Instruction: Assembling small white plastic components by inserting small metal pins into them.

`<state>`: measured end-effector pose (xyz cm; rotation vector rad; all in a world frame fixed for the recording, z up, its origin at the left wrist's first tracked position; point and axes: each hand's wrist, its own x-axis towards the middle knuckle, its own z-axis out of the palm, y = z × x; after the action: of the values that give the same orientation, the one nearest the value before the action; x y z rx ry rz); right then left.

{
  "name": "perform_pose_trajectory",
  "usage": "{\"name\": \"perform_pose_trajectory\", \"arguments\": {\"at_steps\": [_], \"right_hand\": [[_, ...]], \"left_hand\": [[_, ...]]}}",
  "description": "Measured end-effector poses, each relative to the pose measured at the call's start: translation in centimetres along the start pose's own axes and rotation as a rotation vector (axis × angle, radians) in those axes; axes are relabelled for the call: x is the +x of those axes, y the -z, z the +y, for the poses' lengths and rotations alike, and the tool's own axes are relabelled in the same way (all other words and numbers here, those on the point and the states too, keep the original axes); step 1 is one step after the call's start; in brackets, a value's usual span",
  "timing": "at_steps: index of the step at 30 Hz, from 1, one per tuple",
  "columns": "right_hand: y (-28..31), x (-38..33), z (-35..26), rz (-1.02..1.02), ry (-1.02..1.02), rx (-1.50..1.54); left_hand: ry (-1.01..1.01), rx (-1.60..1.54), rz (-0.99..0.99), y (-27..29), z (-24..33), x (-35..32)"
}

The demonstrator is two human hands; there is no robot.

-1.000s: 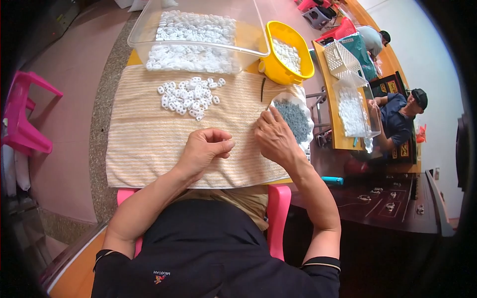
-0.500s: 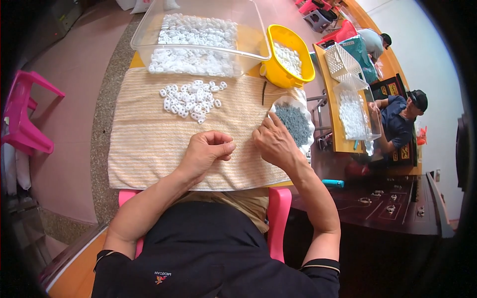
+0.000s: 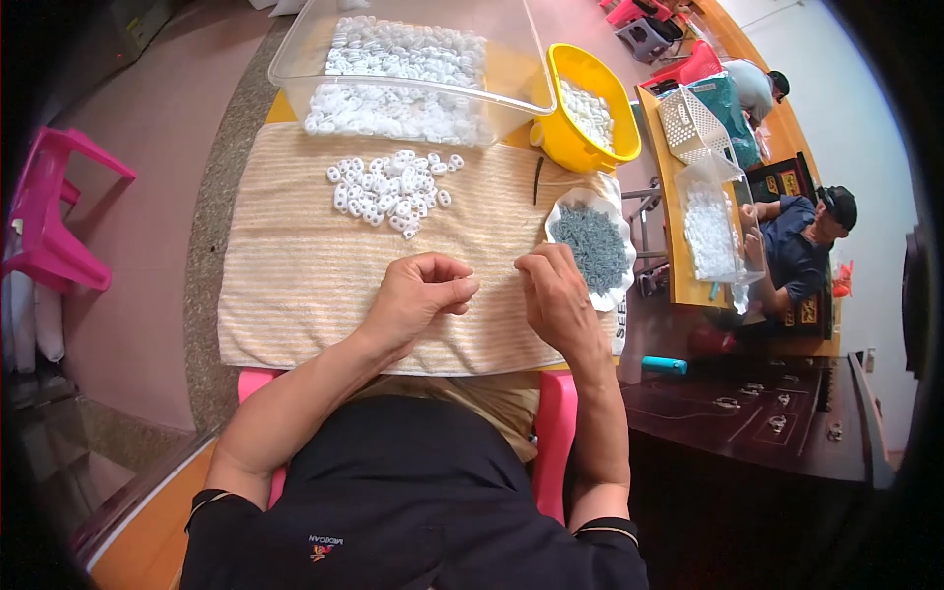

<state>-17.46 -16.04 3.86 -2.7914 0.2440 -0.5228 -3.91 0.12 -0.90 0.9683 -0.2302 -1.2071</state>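
Note:
Over the middle of the striped towel (image 3: 285,275), my left hand (image 3: 423,300) is closed, thumb pressed to the curled fingers; whatever it pinches is too small to make out. A short gap to its right, my right hand (image 3: 559,295) has its fingertips drawn together, and what they hold, if anything, is hidden. Right beside that hand lies a scalloped white dish (image 3: 621,287) full of small grey-blue pieces (image 3: 590,241). Beyond my hands, a loose pile of small white oval parts with holes (image 3: 393,192) rests on the towel.
A clear plastic bin (image 3: 511,118) with many white parts stands at the far side. Next to it is a yellow tub (image 3: 629,123) with more. A thin black strip (image 3: 538,181) lies near the tub. Right, a co-worker (image 3: 801,236) sits at another table. A pink stool (image 3: 59,216) stands left.
My right hand has pulled back from the dish of grey-blue pieces toward my left hand, its fingertips now together. My left hand keeps its pinch. The whole view has shifted slightly.

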Motion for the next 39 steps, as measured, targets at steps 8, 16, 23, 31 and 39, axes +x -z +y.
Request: {"name": "perform_pose_trajectory", "arguments": {"at_steps": [8,16,23,31,39], "right_hand": [[-2.3,-0.9,-0.9,0.031,-0.256,0.502],[-4.0,-0.5,-1.6,0.073,-0.610,1.189],[-4.7,-0.7,-1.2,0.083,-0.639,1.253],[-4.5,-0.4,-1.7,0.046,-0.588,1.178],[-4.8,-0.2,-1.9,0.045,-0.588,1.060]], "left_hand": [[-0.001,-0.009,0.033,-0.1,0.0,-0.1],[-0.042,-0.021,0.020,0.0,0.0,0.1],[0.028,-0.063,0.078,-0.4,0.4,0.0],[0.069,-0.096,0.053,-0.5,0.3,0.0],[0.092,-0.142,0.049,-0.2,0.4,0.1]]}}
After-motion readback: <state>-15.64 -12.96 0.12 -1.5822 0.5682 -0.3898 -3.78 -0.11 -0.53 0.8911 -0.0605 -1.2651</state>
